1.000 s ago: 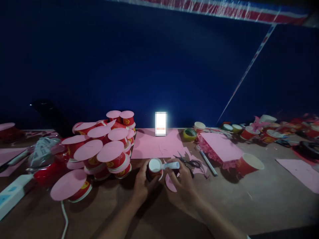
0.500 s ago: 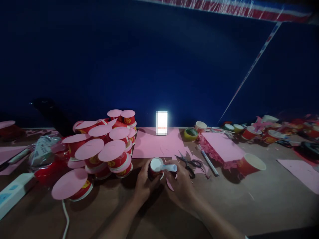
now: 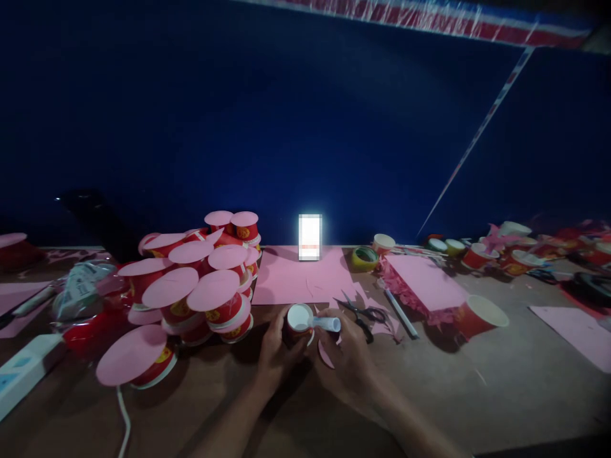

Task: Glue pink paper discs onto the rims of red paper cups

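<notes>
My left hand (image 3: pixel 277 350) is wrapped round a small red paper cup (image 3: pixel 300 316), whose round white end faces up. In my right hand (image 3: pixel 346 353) is a translucent white glue tube (image 3: pixel 327 324), lying nearly level with its narrow end at the cup's right edge. A pink paper disc (image 3: pixel 326 353) shows under the right fingers; how it is held is partly hidden. Scissors (image 3: pixel 363 313) lie just beyond my right hand on pink paper scraps. To the left stand stacked red cups topped with pink paper discs (image 3: pixel 214 290).
A pink sheet (image 3: pixel 300 277) lies ahead, with a bright blurred screen (image 3: pixel 310 236) behind it. Rightward are a tape roll (image 3: pixel 365 257), a pale stick (image 3: pixel 401 313), a pink fringed block (image 3: pixel 424 280) and a tipped cup (image 3: pixel 481 316). A power strip (image 3: pixel 28 362) sits at left.
The glue tube's narrow end has shifted slightly right, from over the cup's end to its edge. Both hands otherwise stay in place, and the view has moved a little.
</notes>
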Demonstrator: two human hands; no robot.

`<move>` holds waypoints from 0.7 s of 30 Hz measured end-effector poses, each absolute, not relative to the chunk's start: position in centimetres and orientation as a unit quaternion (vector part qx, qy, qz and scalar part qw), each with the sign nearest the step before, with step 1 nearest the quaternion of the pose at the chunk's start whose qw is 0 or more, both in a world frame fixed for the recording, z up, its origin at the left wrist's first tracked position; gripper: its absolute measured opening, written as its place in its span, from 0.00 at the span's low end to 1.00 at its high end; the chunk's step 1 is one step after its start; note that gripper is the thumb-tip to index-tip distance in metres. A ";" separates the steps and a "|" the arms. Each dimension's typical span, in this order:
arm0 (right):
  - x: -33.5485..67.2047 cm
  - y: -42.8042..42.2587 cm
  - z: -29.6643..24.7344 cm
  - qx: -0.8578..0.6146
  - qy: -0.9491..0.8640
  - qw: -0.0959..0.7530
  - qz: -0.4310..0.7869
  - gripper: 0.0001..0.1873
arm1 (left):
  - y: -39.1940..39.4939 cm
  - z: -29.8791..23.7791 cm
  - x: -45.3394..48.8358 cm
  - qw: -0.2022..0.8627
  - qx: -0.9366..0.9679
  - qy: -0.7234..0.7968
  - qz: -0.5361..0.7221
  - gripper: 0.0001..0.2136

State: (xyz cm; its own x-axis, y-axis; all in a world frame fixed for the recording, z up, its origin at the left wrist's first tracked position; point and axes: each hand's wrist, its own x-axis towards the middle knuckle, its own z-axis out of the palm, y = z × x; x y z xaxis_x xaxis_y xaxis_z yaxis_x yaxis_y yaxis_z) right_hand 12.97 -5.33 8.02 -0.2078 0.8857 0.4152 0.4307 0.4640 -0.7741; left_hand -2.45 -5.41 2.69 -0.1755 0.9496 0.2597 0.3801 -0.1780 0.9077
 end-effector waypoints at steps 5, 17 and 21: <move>13.1 -5.1 7.6 -0.420 -0.757 0.439 0.240 0.08 | -5.4 2.2 -2.7 0.269 0.585 0.574 0.505 0.24; 13.2 -5.5 7.4 -0.420 -0.739 0.459 0.260 0.06 | -5.3 2.4 -2.6 0.244 0.584 0.592 0.499 0.24; 13.3 -5.3 6.9 -0.399 -0.750 0.455 0.268 0.07 | -5.2 2.2 -2.7 0.235 0.587 0.590 0.502 0.24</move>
